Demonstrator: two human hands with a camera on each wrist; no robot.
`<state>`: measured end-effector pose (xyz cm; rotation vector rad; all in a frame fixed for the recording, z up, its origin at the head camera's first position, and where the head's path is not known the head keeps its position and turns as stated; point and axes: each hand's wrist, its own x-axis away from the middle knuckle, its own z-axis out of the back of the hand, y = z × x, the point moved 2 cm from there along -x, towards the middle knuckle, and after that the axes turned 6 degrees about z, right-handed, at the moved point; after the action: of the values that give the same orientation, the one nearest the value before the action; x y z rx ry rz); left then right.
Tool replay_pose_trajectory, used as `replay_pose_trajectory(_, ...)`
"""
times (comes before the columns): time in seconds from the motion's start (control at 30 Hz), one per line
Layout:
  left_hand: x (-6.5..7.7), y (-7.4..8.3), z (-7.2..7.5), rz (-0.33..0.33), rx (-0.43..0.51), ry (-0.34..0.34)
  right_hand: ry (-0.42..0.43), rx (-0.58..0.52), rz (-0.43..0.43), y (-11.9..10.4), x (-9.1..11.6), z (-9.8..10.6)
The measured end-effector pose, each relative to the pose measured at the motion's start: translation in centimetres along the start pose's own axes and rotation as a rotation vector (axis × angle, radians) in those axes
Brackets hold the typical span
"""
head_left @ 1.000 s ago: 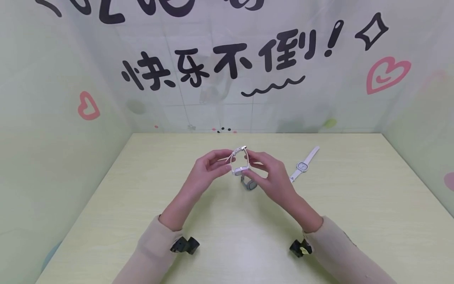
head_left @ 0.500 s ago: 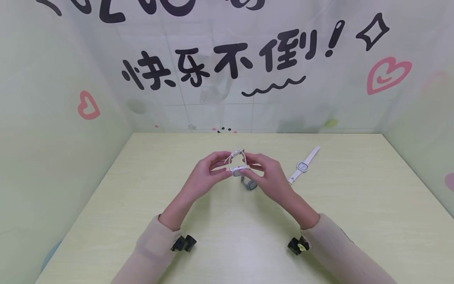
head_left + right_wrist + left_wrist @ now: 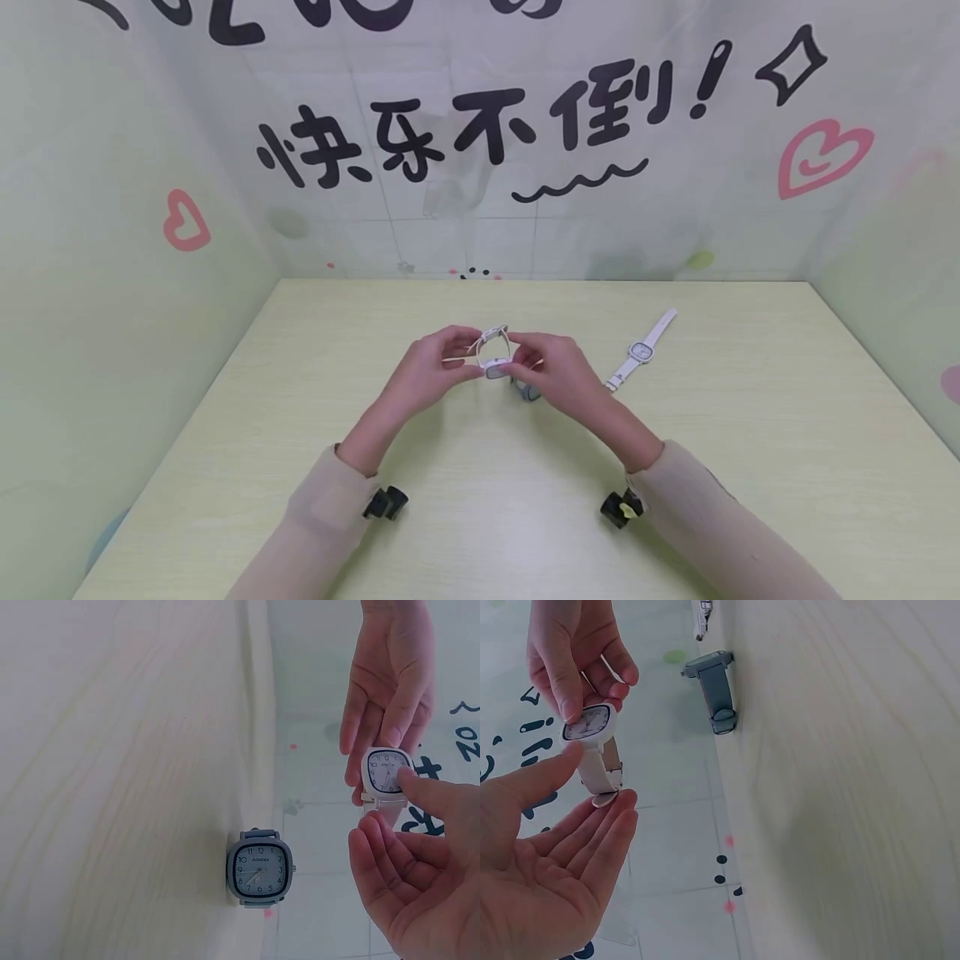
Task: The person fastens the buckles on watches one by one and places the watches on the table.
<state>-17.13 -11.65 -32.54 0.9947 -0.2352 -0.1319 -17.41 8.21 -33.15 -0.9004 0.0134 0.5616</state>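
Observation:
Both hands hold a white wristwatch (image 3: 497, 367) up off the table, its strap closed into a loop above the square dial. My left hand (image 3: 427, 371) pinches its left side, thumb at the case and fingers at the strap. From the other side, my right hand (image 3: 558, 371) grips it with the thumb on the dial's edge, as the right wrist view shows. A grey-blue wristwatch (image 3: 260, 868) stands on the table with its strap looped; in the head view the right hand partly covers it.
A second white wristwatch (image 3: 641, 352) lies stretched out flat on the pale wooden table (image 3: 750, 433), right of the hands. A printed backdrop (image 3: 450, 242) with dark lettering rises at the table's far edge, with side panels at left and right.
Both hands have moved a little left and down in the head view, carrying the white wristwatch. The grey-blue watch is more covered by the right hand; the flat watch stays put.

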Motion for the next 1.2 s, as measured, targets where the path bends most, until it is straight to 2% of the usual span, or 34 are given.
replay_pose_trajectory(0.3,-0.9,-0.6,-0.1,0.037,-0.163,-0.026,-0.088,0.069,-0.115,0.6,-1.0,-1.1)
replay_pose_trajectory(0.47,-1.3,-0.9,-0.4,0.062,-0.286,-0.055,-0.144,0.106,-0.152,0.9,-1.3,-1.7)
replay_pose_trajectory(0.73,-1.9,-1.1,-0.9,0.093,-0.414,-0.081,-0.207,0.168,-0.204,1.3,-1.7,-2.5)
replay_pose_trajectory(1.2,-2.2,-1.4,-1.9,0.151,-0.481,-0.124,-0.24,0.3,-0.216,1.8,-1.9,-3.6)
